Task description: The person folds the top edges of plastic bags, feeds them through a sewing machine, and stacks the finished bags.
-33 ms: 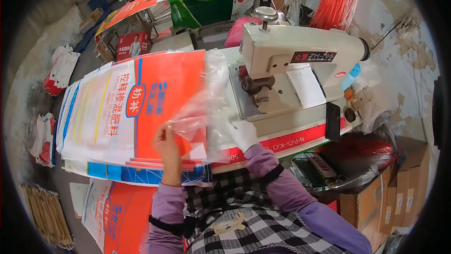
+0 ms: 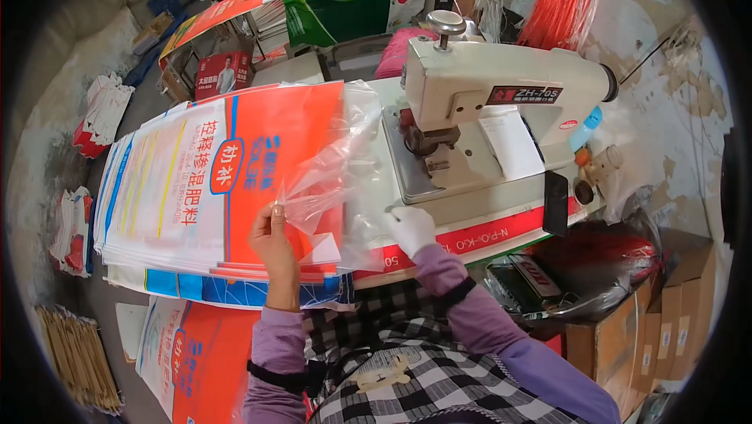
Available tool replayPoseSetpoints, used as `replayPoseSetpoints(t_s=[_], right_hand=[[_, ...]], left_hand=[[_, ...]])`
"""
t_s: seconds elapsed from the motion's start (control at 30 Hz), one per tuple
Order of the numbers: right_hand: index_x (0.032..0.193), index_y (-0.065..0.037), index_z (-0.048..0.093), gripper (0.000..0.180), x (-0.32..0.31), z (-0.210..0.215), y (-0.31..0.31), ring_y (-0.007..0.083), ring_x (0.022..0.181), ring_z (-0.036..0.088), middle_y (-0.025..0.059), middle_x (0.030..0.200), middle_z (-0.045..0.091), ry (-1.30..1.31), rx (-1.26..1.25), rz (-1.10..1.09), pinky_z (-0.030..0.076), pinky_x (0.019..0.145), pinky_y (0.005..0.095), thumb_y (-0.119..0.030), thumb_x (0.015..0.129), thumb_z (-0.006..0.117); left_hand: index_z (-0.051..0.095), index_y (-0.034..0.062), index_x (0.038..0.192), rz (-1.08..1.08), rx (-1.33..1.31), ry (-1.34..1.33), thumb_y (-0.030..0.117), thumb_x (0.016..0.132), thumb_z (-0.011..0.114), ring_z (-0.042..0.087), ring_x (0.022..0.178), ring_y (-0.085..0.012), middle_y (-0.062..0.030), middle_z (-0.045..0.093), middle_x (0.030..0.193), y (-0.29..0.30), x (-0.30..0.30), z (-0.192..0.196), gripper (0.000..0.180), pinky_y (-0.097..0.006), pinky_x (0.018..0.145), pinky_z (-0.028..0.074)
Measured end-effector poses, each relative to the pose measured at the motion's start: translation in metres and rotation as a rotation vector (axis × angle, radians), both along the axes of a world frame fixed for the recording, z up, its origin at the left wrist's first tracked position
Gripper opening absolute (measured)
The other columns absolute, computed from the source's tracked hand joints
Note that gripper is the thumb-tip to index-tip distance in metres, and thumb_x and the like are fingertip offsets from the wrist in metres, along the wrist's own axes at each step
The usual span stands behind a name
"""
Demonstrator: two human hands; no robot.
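A stack of orange and white woven bags lies flat before me, with a clear plastic liner sticking out past the top bag's orange end. My left hand, bare, pinches a gathered fold of that liner between thumb and fingertips over the orange part. At the liner's right side is my right hand in a white glove, its fingers curled together. Whether these fingers grip the film is hidden. Just beyond it stands a cream sewing machine, its needle area apart from both hands.
A white paper lies under the machine arm. A black phone-like slab stands at the table's red-banded front edge. Cardboard boxes and a plastic-wrapped bundle sit at right. More bags lie below the stack; red strands hang behind.
The blurred liner is now sharper and lies fanned between my hands. My right hand has moved slightly right and down; my left hand still pinches the film.
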State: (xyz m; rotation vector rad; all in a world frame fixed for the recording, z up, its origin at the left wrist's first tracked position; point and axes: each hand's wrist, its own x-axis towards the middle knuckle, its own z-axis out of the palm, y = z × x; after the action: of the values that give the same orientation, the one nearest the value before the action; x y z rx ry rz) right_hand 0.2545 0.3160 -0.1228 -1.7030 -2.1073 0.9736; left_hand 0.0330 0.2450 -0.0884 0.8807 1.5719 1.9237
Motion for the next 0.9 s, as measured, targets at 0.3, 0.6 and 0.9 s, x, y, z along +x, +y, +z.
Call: replayPoseSetpoints(t_s=[0.3, 0.6, 0.9], right_hand=[[0.095, -0.004, 0.064, 0.018, -0.045, 0.058, -0.033, 0.0325, 0.076, 0.066, 0.0148, 0.081, 0.066, 0.333, 0.223, 0.304, 0.054, 0.074, 0.0407, -0.018, 0.085, 0.07], [0.079, -0.003, 0.057, 0.013, -0.094, 0.024, -0.038, 0.0163, 0.087, 0.06, 0.0059, 0.09, 0.06, 0.905, 0.054, 0.147, 0.047, 0.079, 0.0297, -0.006, 0.082, 0.069], [0.111, -0.002, 0.062, 0.029, -0.046, 0.027, -0.043, 0.0317, 0.114, 0.056, 0.0134, 0.123, 0.059, 0.72, 0.279, 0.642, 0.046, 0.097, 0.0398, -0.006, 0.082, 0.061]], left_hand=[[0.07, 0.0035, 0.083, -0.552, -0.009, 0.375, 0.004, 0.086, 0.069, 0.061, 0.094, -0.0174, -0.0058, 0.067, 0.09, 0.0, 0.005, 0.008, 0.004, -0.042, 0.106, 0.036], [0.061, 0.0004, 0.12, -0.335, -0.109, 0.95, 0.018, 0.085, 0.064, 0.063, 0.105, -0.0337, -0.0218, 0.067, 0.108, 0.008, -0.016, -0.044, 0.039, -0.042, 0.086, 0.051], [0.06, -0.0022, 0.077, -0.614, -0.519, 0.597, 0.017, 0.096, 0.056, 0.055, 0.056, -0.0075, -0.0035, 0.053, 0.057, -0.004, -0.034, 0.038, 0.027, -0.027, 0.053, 0.046]])
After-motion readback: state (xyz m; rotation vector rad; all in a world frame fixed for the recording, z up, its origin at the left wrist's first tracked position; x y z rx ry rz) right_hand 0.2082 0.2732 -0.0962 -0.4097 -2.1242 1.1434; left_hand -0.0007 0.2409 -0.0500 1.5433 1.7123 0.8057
